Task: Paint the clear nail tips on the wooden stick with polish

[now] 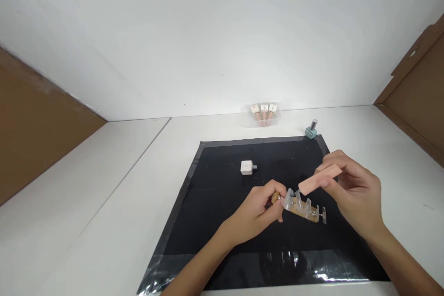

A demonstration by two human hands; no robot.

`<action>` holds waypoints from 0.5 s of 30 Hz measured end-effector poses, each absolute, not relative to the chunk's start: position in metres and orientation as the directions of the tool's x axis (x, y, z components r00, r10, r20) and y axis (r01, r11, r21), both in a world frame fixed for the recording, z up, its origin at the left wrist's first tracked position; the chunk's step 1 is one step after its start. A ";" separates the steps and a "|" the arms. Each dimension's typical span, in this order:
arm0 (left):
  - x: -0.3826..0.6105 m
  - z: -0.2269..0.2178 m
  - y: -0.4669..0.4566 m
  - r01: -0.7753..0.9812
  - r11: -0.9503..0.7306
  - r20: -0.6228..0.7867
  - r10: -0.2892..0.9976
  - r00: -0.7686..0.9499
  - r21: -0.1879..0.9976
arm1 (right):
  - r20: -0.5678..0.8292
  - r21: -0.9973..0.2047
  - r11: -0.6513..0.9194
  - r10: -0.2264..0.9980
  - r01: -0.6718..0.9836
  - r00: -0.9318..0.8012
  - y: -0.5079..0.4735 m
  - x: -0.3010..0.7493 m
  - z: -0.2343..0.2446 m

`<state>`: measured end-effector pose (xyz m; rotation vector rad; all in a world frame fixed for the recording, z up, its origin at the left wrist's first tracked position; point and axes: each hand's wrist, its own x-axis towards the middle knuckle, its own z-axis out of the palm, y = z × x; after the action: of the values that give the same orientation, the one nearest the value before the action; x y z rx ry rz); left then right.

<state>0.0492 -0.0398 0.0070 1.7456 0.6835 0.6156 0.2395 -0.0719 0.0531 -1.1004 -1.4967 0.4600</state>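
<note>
Pink-handled brush (319, 180) held above the black mat, just beside a row of clear plastic nail tips (308, 207), seen over my remote head-camera feed. On my screen the right hand (357, 192) grips the handle between thumb and fingers, its thin dark end slanting down to the left among the tips; I cannot tell whether it touches one. The left hand (262, 206) pinches the near-left end of the wood-coloured strip (298, 210) that carries the tips, fingers against the leftmost one. From here I cannot say whether the strip rests on the mat or is lifted clear.

The risk, as I judge it, is crowding: the tips stand close together, so a small slip of the right hand could brush a neighbour, and a loose pinch could let the strip twist. Fingers against the leftmost tip might also smear it.

Farther out, a small white bottle (246, 167) with a grey neck appears to lie on its side on the black mat (215, 185); if uncapped, it could leak or roll. At the mat's far corner sits a teal bottle (311, 132) with a silver cap. Beyond, on the white bench (104, 217), a clear box (276, 120) holds three white-and-pink bottles (264, 107).
</note>
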 end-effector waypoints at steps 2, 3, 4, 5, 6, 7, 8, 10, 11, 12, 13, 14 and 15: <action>0.049 0.007 -0.040 0.134 -0.214 0.060 0.710 0.702 0.968 | 0.545 -0.789 0.498 0.837 0.361 0.036 -0.072 0.239 0.053; 0.049 0.008 -0.040 0.134 -0.215 0.060 0.708 0.704 0.967 | 0.542 -0.780 0.503 0.841 0.372 0.001 -0.072 0.240 0.053; 0.049 0.008 -0.040 0.140 -0.223 0.061 0.706 0.706 0.965 | 0.540 -0.770 0.498 0.842 0.399 -0.008 -0.071 0.240 0.053; 0.049 0.009 -0.039 0.148 -0.236 0.064 0.703 0.709 0.960 | 0.544 -0.760 0.486 0.839 0.431 0.012 -0.071 0.240 0.052; 0.049 0.010 -0.039 0.159 -0.253 0.067 0.701 0.710 0.954 | 0.554 -0.750 0.478 0.831 0.457 0.041 -0.071 0.241 0.052; 0.049 0.010 -0.039 0.169 -0.271 0.073 0.700 0.711 0.948 | 0.564 -0.743 0.479 0.824 0.467 0.054 -0.071 0.241 0.051; 0.049 0.011 -0.039 0.179 -0.288 0.079 0.700 0.710 0.941 | 0.568 -0.740 0.487 0.822 0.463 0.043 -0.071 0.242 0.051; 0.049 0.011 -0.039 0.199 -0.324 0.094 0.702 0.706 0.925 | 0.545 -0.741 0.499 0.838 0.450 -0.030 -0.071 0.242 0.052; 0.049 0.011 -0.039 0.211 -0.340 0.098 0.703 0.704 0.917 | 0.528 -0.739 0.496 0.847 0.456 -0.067 -0.071 0.242 0.052; 0.049 0.011 -0.039 0.224 -0.354 0.100 0.703 0.704 0.908 | 0.516 -0.733 0.486 0.853 0.476 -0.077 -0.071 0.242 0.053; 0.049 0.011 -0.039 0.238 -0.367 0.099 0.701 0.707 0.899 | 0.519 -0.724 0.474 0.853 0.501 -0.058 -0.071 0.242 0.054; 0.049 0.012 -0.039 0.252 -0.380 0.097 0.698 0.709 0.890 | 0.533 -0.714 0.468 0.846 0.521 -0.029 -0.071 0.242 0.054; 0.049 0.012 -0.039 0.263 -0.392 0.097 0.695 0.712 0.881 | 0.549 -0.708 0.472 0.836 0.526 -0.012 -0.070 0.243 0.055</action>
<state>0.0490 -0.0391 0.0118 1.9692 0.7352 0.5740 0.2431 -0.0702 0.0551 -1.1833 -1.6763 0.3714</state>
